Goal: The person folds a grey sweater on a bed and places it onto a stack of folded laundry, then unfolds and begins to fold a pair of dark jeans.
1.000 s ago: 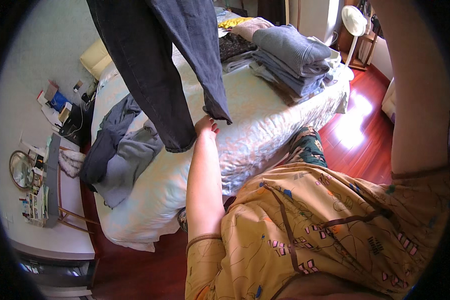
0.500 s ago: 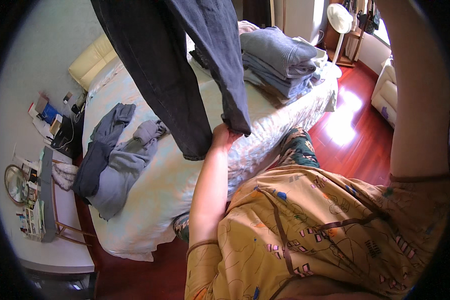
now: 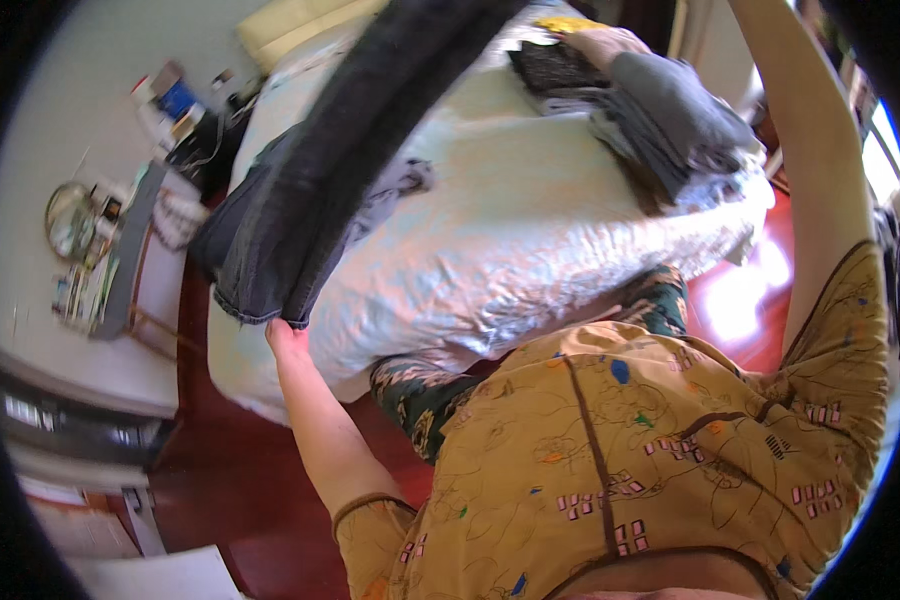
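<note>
pale bed (image 3: 490, 200) behind; left hand (image 3: 287, 338) clamped on dark trousers (image 3: 342, 140) (right hand unseen; can't tell)

From here I count one bed (image 3: 490, 210), one hand (image 3: 288, 340), two arms (image 3: 325, 430), one held pair of dark trousers (image 3: 345, 145).

1. The left grip (image 3: 288, 340) has swung out to the person's left, from over the middle of the near bed edge to beside the bed's left part.
2. The dark trousers (image 3: 355, 130) no longer hang with legs spread apart; the legs now run together, slanting down to the left, hems side by side.
3. They now cover much of the grey garments (image 3: 382, 200).
4. The right arm (image 3: 810, 130), upright before, now leans.
</note>
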Demonstrator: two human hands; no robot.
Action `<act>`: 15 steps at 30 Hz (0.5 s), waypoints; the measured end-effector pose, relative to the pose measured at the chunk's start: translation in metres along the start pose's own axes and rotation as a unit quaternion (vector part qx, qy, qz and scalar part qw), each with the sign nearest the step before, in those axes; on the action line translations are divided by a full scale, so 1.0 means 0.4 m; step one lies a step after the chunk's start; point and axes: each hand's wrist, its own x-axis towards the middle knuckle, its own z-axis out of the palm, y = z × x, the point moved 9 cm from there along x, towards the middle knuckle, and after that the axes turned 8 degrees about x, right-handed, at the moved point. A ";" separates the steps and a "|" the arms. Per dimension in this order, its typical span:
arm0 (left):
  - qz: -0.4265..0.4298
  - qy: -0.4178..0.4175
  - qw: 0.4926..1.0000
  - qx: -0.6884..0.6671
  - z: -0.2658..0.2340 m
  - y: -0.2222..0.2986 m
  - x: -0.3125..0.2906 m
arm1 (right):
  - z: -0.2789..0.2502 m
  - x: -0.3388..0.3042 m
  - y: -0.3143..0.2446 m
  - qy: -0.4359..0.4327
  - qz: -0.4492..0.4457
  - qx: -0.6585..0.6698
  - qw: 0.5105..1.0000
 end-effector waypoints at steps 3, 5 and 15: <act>0.031 0.087 0.987 0.130 -0.125 0.024 0.030 | -0.289 -0.169 0.214 0.223 0.101 -0.096 0.965; 0.055 0.112 0.956 0.266 -0.224 -0.023 0.104 | -0.416 -0.319 0.380 0.234 0.175 -0.088 0.952; 0.131 0.102 0.925 0.342 -0.366 -0.234 -0.012 | -0.738 -0.903 0.794 0.229 0.335 -0.391 0.826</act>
